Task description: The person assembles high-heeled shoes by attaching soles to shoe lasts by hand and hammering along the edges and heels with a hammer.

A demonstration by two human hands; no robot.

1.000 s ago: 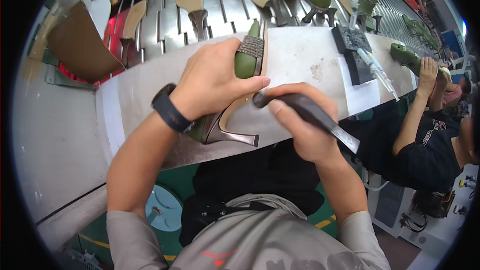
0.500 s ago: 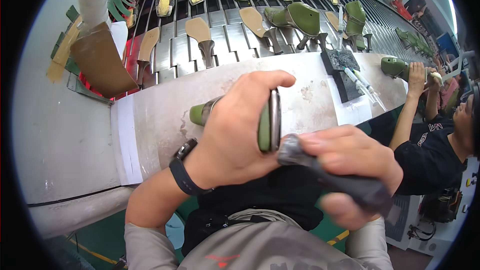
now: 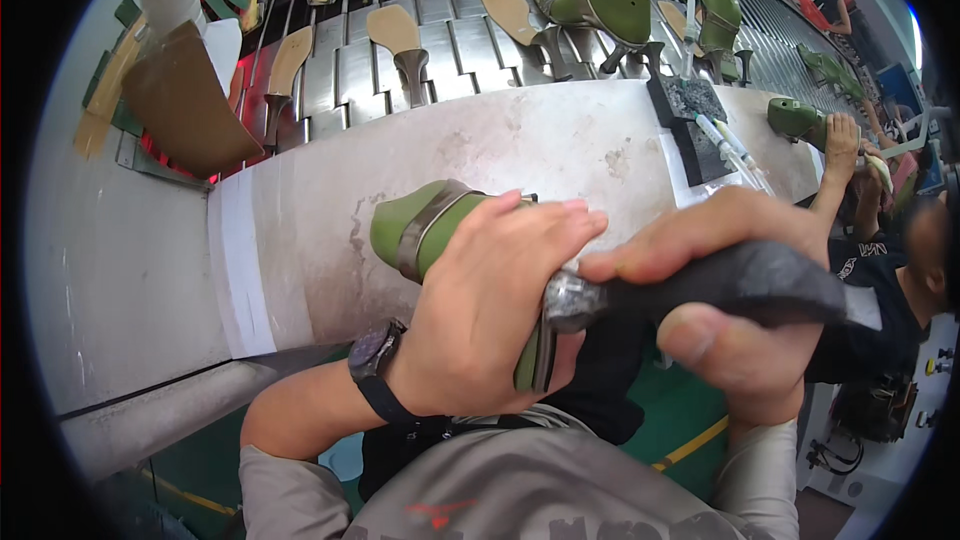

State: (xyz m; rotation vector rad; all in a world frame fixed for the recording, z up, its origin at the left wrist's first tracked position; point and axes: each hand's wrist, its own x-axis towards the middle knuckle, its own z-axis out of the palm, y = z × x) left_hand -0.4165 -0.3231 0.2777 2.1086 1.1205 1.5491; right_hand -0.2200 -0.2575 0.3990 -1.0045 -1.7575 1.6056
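My left hand [image 3: 480,305] is wrapped round a green shoe last [image 3: 392,230] with a dark, shiny strap [image 3: 422,232] across it. The toe points to the left; the heel end, with a dark edge, comes out below my fingers on the right. My right hand [image 3: 745,220] grips the dark handle of a hammer [image 3: 745,285]. The worn metallic hammer head [image 3: 573,302] is against or just over that heel end, beside my left fingertips. Whether it touches cannot be made out. My hand hides the middle of the last.
Behind the pale bench [image 3: 330,180] runs a slatted metal conveyor [image 3: 450,70] bearing tan soles with heels [image 3: 395,30] and green shoes on lasts [image 3: 605,10]. A dark foam block [image 3: 685,100] and syringes [image 3: 730,145] lie at right. A co-worker [image 3: 875,285] handles another green last [image 3: 797,120].
The last has come nearer my body and turned, so more of its green toe shows. The hammer has risen slightly, and its head now overlaps the heel end. My right hand has shifted up.
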